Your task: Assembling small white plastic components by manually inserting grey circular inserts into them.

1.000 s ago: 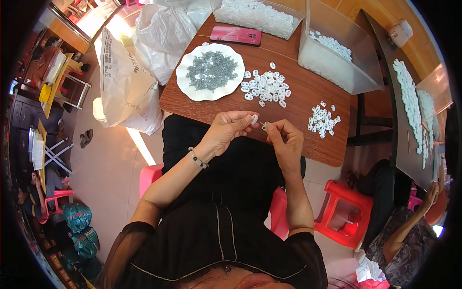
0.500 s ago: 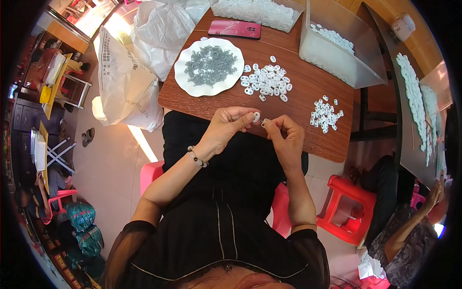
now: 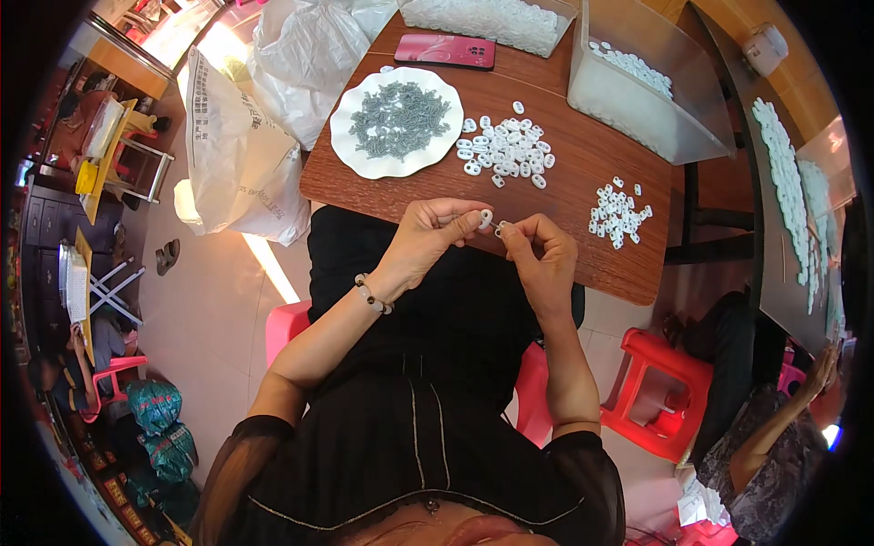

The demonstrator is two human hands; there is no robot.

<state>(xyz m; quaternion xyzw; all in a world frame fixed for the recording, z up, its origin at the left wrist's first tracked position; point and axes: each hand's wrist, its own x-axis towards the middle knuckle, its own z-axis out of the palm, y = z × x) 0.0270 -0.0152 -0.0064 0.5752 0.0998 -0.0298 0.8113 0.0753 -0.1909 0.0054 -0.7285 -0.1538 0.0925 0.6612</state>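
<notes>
My left hand (image 3: 434,234) pinches a small white plastic ring (image 3: 485,218) between thumb and forefinger, just over the near edge of the brown wooden table (image 3: 564,182). Close beside it, my right hand (image 3: 541,258) pinches a tiny grey piece (image 3: 500,227) almost touching the ring. Beyond my hands lies a white scalloped plate (image 3: 350,146) heaped with small grey pieces. To its right sits a loose pile of white rings (image 3: 509,154). A smaller pile of white parts (image 3: 617,213) lies right of my right hand.
A clear plastic bin (image 3: 637,100) with white parts stands at the back right, a pink phone (image 3: 446,51) at the back. White plastic bags (image 3: 238,164) hang left of the table. A red stool (image 3: 655,391) and another person's arm (image 3: 774,428) are at the right.
My hands keep their place at the table edge, the fingertips drawn slightly closer together. The view has shifted a little.
</notes>
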